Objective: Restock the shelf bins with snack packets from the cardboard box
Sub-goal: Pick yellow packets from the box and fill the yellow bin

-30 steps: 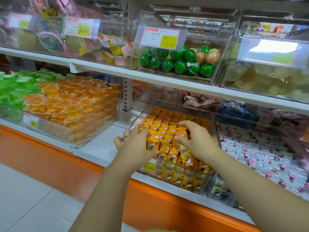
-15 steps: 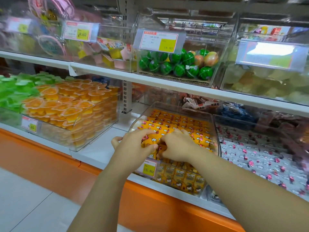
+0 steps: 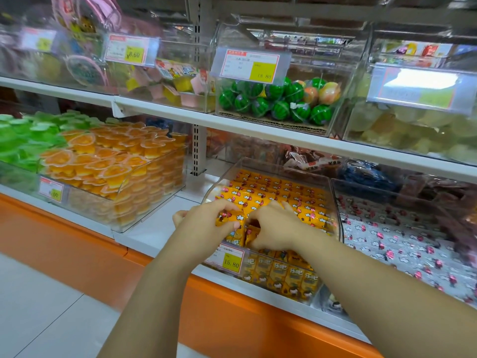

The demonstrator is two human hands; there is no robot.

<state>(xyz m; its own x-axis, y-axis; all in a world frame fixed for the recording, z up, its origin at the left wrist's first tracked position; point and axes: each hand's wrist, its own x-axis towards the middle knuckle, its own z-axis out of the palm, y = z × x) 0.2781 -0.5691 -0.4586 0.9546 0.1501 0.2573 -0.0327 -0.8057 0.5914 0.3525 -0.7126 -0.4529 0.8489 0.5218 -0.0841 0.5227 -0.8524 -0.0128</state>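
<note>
Shelf restock: at the front of the clear bin (image 3: 336,213), my left hand (image 3: 204,223) pinches a yellow snack packet (image 3: 230,219) by its upper end. My right hand (image 3: 273,229) digs curled fingers into the row beside it; whether that grip holds one, I cannot tell. The packets look light, soft and slippery, best taken at a crimped end. Behind, packed rows (image 3: 271,187) fill the bin; striped green balls (image 3: 273,104) sit on the shelf above.

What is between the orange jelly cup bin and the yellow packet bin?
Head view: bare white shelf board, slotted upright post behind; the left hand overhangs its right edge.
</note>
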